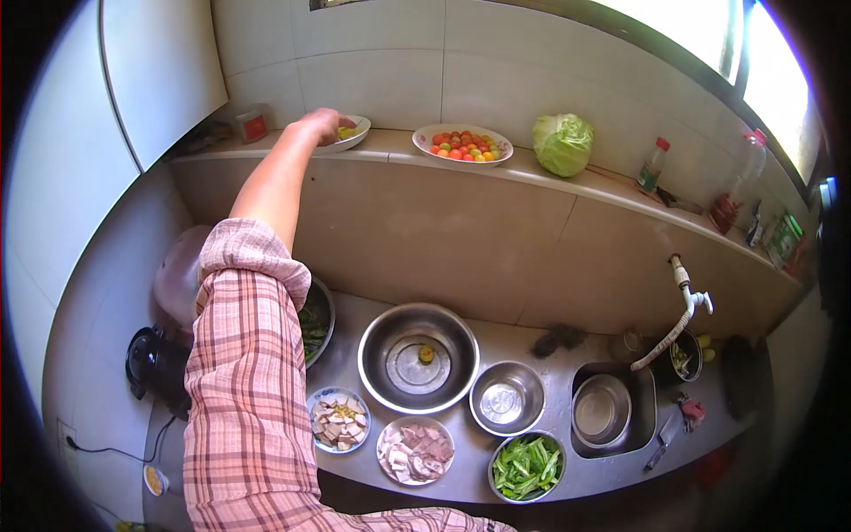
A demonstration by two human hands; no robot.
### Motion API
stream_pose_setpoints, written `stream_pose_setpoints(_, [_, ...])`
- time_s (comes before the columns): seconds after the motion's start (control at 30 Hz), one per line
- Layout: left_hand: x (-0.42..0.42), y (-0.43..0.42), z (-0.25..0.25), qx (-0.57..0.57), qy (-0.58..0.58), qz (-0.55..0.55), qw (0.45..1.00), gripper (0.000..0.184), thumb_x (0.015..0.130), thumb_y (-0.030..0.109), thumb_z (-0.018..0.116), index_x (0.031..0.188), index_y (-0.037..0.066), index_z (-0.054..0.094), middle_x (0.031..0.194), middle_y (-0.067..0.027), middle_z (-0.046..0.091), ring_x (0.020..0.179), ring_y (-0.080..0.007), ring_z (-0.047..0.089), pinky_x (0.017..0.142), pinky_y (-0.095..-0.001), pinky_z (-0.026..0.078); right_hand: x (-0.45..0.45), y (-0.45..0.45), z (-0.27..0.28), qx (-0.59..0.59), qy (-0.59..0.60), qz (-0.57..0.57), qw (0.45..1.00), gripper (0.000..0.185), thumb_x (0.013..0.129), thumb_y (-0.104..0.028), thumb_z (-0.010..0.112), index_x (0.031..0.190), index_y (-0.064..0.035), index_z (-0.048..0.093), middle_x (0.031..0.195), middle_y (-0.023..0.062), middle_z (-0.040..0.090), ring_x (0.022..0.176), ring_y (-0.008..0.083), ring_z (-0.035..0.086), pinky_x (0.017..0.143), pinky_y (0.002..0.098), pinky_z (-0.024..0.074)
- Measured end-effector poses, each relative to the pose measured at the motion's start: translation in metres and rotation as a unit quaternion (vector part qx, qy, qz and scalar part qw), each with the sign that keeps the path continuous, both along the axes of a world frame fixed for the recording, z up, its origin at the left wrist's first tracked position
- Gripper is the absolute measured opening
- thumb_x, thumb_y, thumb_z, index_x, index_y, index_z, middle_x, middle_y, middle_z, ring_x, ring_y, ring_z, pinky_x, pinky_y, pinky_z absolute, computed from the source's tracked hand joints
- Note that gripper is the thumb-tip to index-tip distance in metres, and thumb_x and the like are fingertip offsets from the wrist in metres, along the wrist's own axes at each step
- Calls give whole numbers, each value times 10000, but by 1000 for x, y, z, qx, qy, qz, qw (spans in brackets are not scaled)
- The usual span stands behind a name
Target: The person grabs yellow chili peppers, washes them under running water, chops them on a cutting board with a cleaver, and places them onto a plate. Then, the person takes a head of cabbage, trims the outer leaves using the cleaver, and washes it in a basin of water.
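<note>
My left hand (323, 126) reaches up to the ledge, its fingers bent down over a white plate (362, 133). Yellow pieces (345, 133) lie in that plate right at my fingertips; what the fingers pinch is hidden. A rolled plaid sleeve covers most of this arm. My right hand is out of sight, with only plaid cloth showing along the bottom edge. Along the ledge to the right stand a plate (420, 142) of red and yellow cherry tomatoes (463, 144) and a green cabbage (563, 144).
Below, the counter holds a large steel basin (368, 390) with a small yellowish piece inside, a smaller steel bowl (507, 399), plates of sliced food (339, 421) and meat (415, 452), and cut green peppers (527, 465). A sink (651, 434) with a tap (698, 301) is right.
</note>
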State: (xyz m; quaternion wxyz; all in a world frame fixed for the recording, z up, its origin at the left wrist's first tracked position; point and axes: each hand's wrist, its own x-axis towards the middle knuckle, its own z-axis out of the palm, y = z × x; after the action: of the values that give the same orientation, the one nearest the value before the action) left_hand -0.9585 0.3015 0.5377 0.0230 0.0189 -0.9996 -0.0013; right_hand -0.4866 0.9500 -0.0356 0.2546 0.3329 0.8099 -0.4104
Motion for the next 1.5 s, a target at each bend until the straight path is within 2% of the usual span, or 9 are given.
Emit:
stream_pose_setpoints(0.23, [-29, 1, -5, -14, -87, 1, 996, 664, 753, -37, 499, 1349, 254, 464, 1345, -109, 494, 1206, -277, 495, 997, -361, 408, -6, -4, -2, -6, -11, -9, 1000, 174, 686, -135, 741, 795, -14, 678, 749, 91, 676, 672, 176, 635, 637, 309, 506])
stream_pose_setpoints(0.43, [-32, 7, -11, 9, -22, 34, 999, 488, 809, 28, 497, 1284, 137, 531, 1262, -132, 559, 1138, -286, 549, 944, -366, 439, -4, -5, -4, -12, -14, -23, 1000, 166, 688, -128, 738, 793, -14, 677, 746, 91, 675, 671, 176, 635, 636, 309, 507])
stream_pose_setpoints(0.63, [-57, -14, -31, -9, 67, 12, 998, 273, 819, 125, 568, 1080, 67, 624, 1064, -187, 637, 998, -325, 603, 833, -384, 469, -2, -8, -4, -15, -15, -30, 999, 158, 690, -122, 735, 790, -14, 677, 744, 91, 674, 671, 176, 635, 636, 309, 507])
stream_pose_setpoints(0.83, [-67, -40, -39, 131, 212, 15, 968, 230, 843, 133, 557, 1050, 53, 617, 1008, -158, 659, 876, -317, 641, 791, -378, 491, -3, -10, -4, -15, -16, -29, 999, 150, 692, -115, 732, 788, -14, 676, 741, 91, 673, 670, 176, 635, 635, 310, 507])
stream_pose_setpoints(0.93, [-65, -43, -37, 245, 350, 1, 904, 226, 843, 110, 562, 1063, 68, 595, 865, -130, 669, 693, -234, 643, 619, -357, 505, -4, -11, -4, -15, -17, -28, 999, 146, 693, -112, 731, 787, -14, 675, 740, 91, 673, 670, 176, 635, 635, 310, 507])
stream_pose_setpoints(1.13, [-47, -35, -11, 641, 295, 98, 701, 250, 903, 104, 539, 1140, 87, 463, 785, -110, 607, 526, -124, 523, 396, -250, 418, -6, -11, -6, -16, -18, -23, 999, 139, 695, -105, 728, 785, -14, 675, 737, 91, 672, 670, 176, 635, 634, 310, 508])
stream_pose_setpoints(1.23, [-47, -47, -10, 793, 213, 40, 569, 185, 945, 134, 496, 1098, 51, 435, 829, -145, 590, 521, -150, 524, 396, -251, 436, -5, -10, -5, -19, -19, -23, 999, 135, 696, -102, 726, 784, -14, 674, 736, 91, 672, 670, 176, 635, 634, 310, 508])
stream_pose_setpoints(1.43, [-30, -26, 1, 873, 170, 5, 457, 184, 964, 151, 465, 1075, 6, 445, 894, -149, 561, 596, -135, 514, 438, -194, 462, -7, -8, -5, -18, -20, -19, 999, 127, 697, -96, 723, 782, -15, 673, 733, 91, 671, 669, 176, 635, 634, 310, 508])
stream_pose_setpoints(1.5, [-27, -29, 2, 866, 152, -3, 476, 164, 953, 131, 484, 1055, 5, 460, 866, -130, 561, 587, -125, 508, 435, -189, 462, -7, -7, -5, -17, -22, -21, 999, 124, 698, -93, 722, 781, -15, 673, 732, 91, 671, 669, 176, 635, 633, 310, 508])
